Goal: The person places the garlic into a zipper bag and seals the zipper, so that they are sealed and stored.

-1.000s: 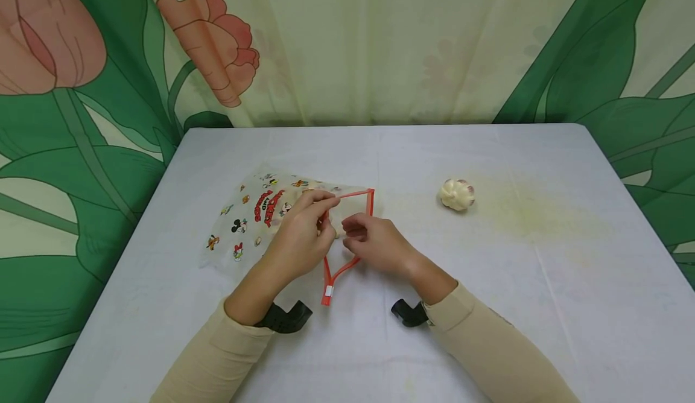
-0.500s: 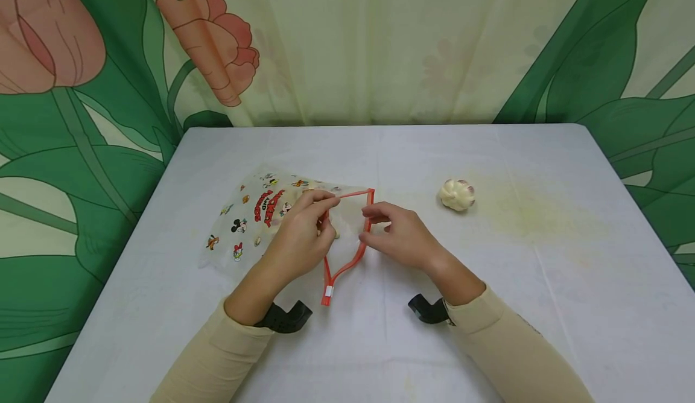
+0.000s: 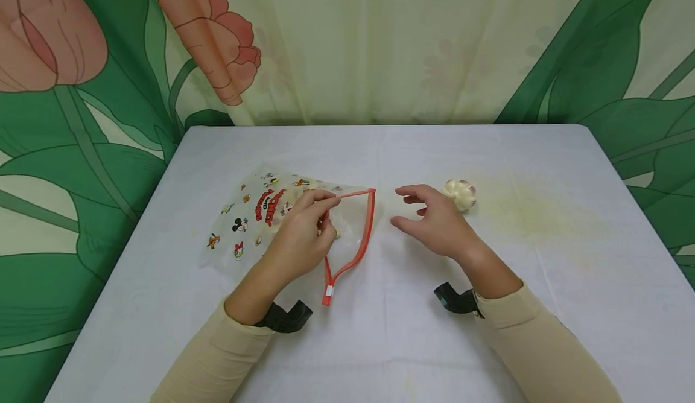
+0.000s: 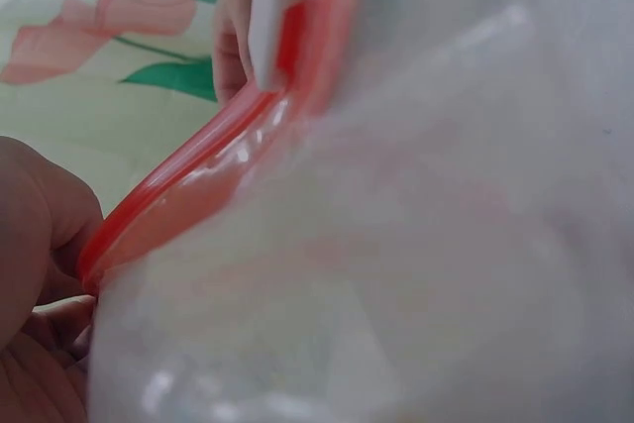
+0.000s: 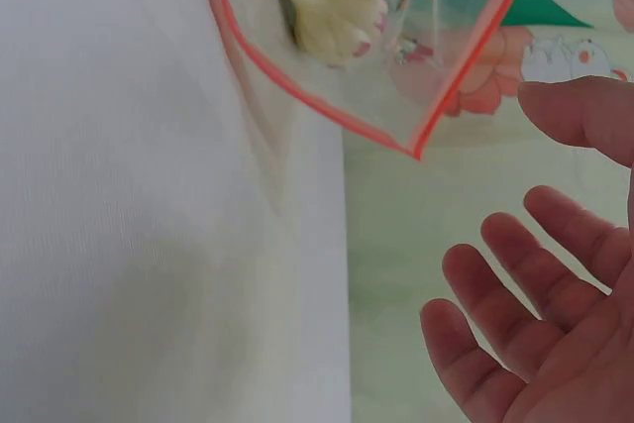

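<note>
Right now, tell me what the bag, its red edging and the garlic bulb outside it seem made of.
The bag looks like thin, glossy plastic: see-through, with highlights. Its red edging seems flexible, shiny plastic: curved, with light streaks. The garlic bulb looks like real, smooth-skinned garlic, pale with purplish patches, though possibly an imitation.

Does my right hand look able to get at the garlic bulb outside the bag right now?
Probably yes: the right hand looks empty, the garlic bulb lies on the table close by, and nothing visible blocks it. Its fingers point toward the zipper bag, so it would likely need to shift over.
</note>
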{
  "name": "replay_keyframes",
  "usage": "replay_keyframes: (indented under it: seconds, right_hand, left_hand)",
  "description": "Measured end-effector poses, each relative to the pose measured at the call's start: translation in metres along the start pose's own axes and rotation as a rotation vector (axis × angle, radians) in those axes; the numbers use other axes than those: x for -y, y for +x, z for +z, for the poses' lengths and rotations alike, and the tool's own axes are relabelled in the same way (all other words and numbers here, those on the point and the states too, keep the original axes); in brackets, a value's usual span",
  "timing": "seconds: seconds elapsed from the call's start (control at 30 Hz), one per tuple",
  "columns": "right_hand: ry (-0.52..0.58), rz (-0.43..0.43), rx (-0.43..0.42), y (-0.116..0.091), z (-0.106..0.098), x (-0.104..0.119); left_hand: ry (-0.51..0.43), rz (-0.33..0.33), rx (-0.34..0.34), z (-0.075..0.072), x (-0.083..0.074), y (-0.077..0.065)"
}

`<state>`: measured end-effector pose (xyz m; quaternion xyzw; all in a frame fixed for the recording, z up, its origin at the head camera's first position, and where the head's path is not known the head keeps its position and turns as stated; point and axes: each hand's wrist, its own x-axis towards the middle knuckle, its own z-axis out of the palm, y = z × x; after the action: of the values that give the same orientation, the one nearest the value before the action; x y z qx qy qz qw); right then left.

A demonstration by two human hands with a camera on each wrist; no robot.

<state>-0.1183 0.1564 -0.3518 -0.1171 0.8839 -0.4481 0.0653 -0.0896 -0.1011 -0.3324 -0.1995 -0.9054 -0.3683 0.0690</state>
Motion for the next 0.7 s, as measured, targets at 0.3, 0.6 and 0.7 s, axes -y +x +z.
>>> replay_keyframes:
  seconds: [0.3,0.6,0.7]
  right_hand:
    - [-0.032,0.024,-0.085,-0.005,-0.021,-0.009]
    - [-0.028,0.050,-0.156,-0.008,-0.040,-0.021]
    - [-0.045,0.079,-0.169,-0.008,-0.045,-0.027]
  left_hand:
    - [-0.001,-0.011,0.003,0.000,0.000,0.000]
    - [0.001,-0.012,0.002,0.001,0.002,0.000]
    - [-0.003,-0.014,0.005,0.001,0.002,0.000]
